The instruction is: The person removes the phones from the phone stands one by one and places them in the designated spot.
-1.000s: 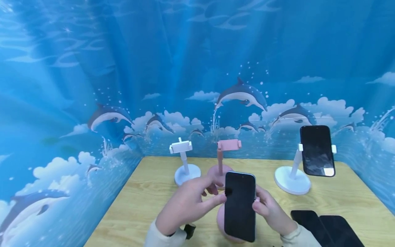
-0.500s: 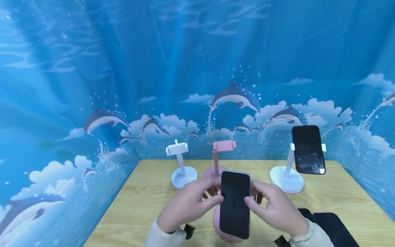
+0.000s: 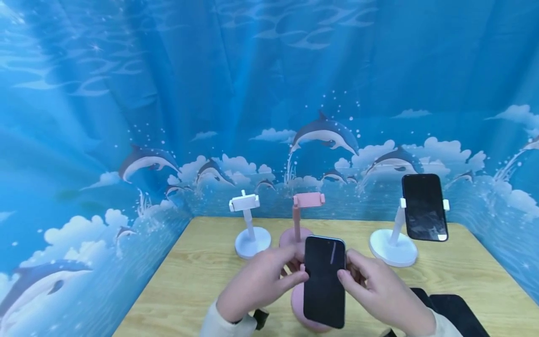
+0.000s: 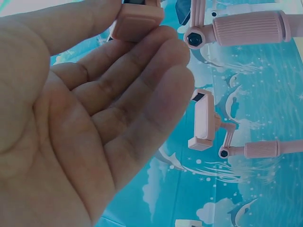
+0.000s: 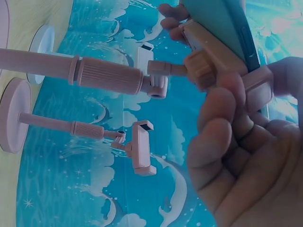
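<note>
A black-screened phone (image 3: 324, 281) stands upright in the clamp of the nearest pink phone stand (image 3: 298, 304), whose round base shows behind it. My left hand (image 3: 269, 276) is at the phone's left side; in the left wrist view its thumb and fingers hold the pink clamp end (image 4: 137, 22). My right hand (image 3: 375, 288) is at the right side, its fingers curled round the other clamp end (image 5: 259, 90) and its thumb by the phone's edge. The right wrist view shows the phone's teal back (image 5: 222, 23) against the clamp and the stand's ribbed pole (image 5: 109, 78).
Behind stand a white phone stand (image 3: 252, 242) and another pink phone stand (image 3: 309, 200). To the right, a white stand (image 3: 393, 248) bears a second phone (image 3: 425, 206). Dark phones (image 3: 459, 311) lie on the wooden table (image 3: 189, 262) at the right front, partly behind my right sleeve.
My right hand has shifted up and inward along the phone's right edge, its fingers now behind the clamp. The left hand stays almost in place. The head view has swung slightly.
</note>
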Available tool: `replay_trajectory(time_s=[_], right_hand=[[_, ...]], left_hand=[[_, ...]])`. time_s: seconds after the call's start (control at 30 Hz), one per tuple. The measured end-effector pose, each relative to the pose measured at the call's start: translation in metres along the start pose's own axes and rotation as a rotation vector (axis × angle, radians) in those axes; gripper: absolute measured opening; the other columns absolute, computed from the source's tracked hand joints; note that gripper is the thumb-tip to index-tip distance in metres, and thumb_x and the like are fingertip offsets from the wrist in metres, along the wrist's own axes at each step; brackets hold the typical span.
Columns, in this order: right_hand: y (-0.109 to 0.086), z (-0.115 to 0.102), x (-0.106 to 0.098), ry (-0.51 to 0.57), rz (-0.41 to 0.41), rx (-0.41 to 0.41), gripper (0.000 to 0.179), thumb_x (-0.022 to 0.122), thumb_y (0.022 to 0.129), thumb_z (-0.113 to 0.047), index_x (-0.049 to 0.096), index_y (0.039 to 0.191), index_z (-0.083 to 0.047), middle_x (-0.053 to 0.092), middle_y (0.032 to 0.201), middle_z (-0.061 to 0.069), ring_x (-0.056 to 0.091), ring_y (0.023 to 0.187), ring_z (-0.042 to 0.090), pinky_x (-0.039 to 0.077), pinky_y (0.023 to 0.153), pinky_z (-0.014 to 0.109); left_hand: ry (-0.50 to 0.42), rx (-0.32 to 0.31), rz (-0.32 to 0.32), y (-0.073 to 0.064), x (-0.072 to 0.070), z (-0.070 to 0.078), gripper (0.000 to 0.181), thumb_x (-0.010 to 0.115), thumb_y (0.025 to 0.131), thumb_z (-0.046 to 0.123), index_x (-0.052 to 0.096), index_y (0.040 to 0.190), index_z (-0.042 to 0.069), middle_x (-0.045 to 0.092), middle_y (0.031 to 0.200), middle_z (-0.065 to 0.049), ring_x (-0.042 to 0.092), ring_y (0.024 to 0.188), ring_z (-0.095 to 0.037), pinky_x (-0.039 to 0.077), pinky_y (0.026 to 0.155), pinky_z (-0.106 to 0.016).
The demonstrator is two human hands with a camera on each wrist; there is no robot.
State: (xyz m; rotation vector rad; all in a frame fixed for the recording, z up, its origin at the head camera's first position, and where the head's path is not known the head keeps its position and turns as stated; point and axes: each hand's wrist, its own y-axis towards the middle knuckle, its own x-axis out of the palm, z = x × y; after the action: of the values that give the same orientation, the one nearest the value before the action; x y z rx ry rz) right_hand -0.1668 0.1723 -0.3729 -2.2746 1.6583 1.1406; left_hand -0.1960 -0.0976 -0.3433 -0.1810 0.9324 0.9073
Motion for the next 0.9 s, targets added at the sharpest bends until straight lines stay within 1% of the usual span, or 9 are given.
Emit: replay_trajectory(time_s=[0.13,0.23,0.37,0.5,0.53,0.6,0.73,0.8,0.9], right_hand=[[0.002,0.007,-0.003,0.038,-0.046,-0.051,0.014,0.054,0.109,-0.017,0.052,0.095,-0.017,0.047,0.071,-0.013,0.050,0.062,0.005,0.043,0.054,0.027],[0.003,0.012,-0.005,0.093,-0.097,-0.091,0.007,0.050,0.110,-0.014,0.053,0.104,-0.015,0.051,0.076,-0.011,0.055,0.068,0.008,0.045,0.058,0.029],[0.004,0.017,-0.009,0.174,-0.171,-0.077,0.017,0.043,0.113,-0.014,0.054,0.125,-0.013,0.062,0.094,-0.004,0.062,0.082,0.012,0.053,0.067,0.028],[0.005,0.020,-0.011,0.221,-0.223,-0.077,0.022,0.036,0.114,-0.013,0.052,0.128,-0.011,0.060,0.093,0.001,0.059,0.078,0.010,0.053,0.065,0.029],[0.006,0.019,-0.010,0.232,-0.234,-0.070,0.023,0.034,0.114,-0.014,0.052,0.130,-0.011,0.061,0.097,0.002,0.061,0.081,0.010,0.054,0.067,0.028],[0.006,0.018,-0.009,0.224,-0.241,-0.060,0.026,0.033,0.115,-0.015,0.051,0.132,-0.010,0.064,0.102,0.005,0.063,0.085,0.008,0.055,0.068,0.029],[0.004,0.012,-0.007,0.160,-0.233,-0.011,0.033,0.032,0.115,-0.022,0.048,0.142,-0.012,0.064,0.127,0.008,0.067,0.103,0.009,0.059,0.079,0.030],[0.003,0.010,-0.007,0.117,-0.226,0.012,0.032,0.033,0.115,-0.025,0.049,0.140,-0.012,0.065,0.121,0.006,0.066,0.098,0.008,0.058,0.076,0.030],[0.002,0.008,-0.008,0.092,-0.252,0.063,0.030,0.033,0.115,-0.028,0.048,0.133,-0.010,0.063,0.103,0.003,0.062,0.086,0.008,0.053,0.070,0.029]], left_hand=[[0.016,-0.012,-0.001,-0.001,0.001,0.002,0.017,0.075,0.097,0.026,0.065,0.110,0.025,0.066,0.096,0.020,0.061,0.085,0.005,0.055,0.078,-0.019],[0.012,-0.005,-0.002,0.000,0.001,0.003,0.018,0.075,0.096,0.026,0.064,0.111,0.026,0.066,0.097,0.020,0.060,0.084,0.005,0.055,0.078,-0.020],[0.012,-0.006,-0.001,0.000,0.002,0.005,0.020,0.076,0.096,0.027,0.064,0.112,0.027,0.065,0.096,0.021,0.060,0.083,0.005,0.055,0.078,-0.020],[0.011,-0.039,-0.003,-0.002,0.003,0.006,0.019,0.077,0.095,0.029,0.063,0.107,0.027,0.063,0.091,0.021,0.059,0.080,0.005,0.054,0.075,-0.020],[0.004,-0.055,-0.003,-0.003,0.003,0.006,0.019,0.077,0.095,0.030,0.062,0.106,0.027,0.063,0.090,0.021,0.059,0.080,0.004,0.054,0.074,-0.020],[-0.025,-0.085,-0.006,-0.004,0.004,0.006,0.021,0.077,0.095,0.032,0.063,0.110,0.026,0.063,0.090,0.020,0.060,0.081,0.003,0.054,0.074,-0.021],[-0.072,-0.125,-0.010,-0.005,0.003,0.006,0.035,0.076,0.096,0.033,0.060,0.126,0.025,0.067,0.095,0.018,0.064,0.086,0.004,0.055,0.077,-0.023],[-0.084,-0.122,-0.009,-0.005,0.003,0.006,0.040,0.077,0.095,0.032,0.058,0.131,0.024,0.068,0.096,0.018,0.065,0.087,0.004,0.055,0.078,-0.024],[-0.069,-0.073,-0.012,-0.004,0.003,0.006,0.038,0.072,0.099,0.028,0.057,0.134,0.025,0.065,0.091,0.018,0.063,0.080,0.004,0.055,0.072,-0.022]])
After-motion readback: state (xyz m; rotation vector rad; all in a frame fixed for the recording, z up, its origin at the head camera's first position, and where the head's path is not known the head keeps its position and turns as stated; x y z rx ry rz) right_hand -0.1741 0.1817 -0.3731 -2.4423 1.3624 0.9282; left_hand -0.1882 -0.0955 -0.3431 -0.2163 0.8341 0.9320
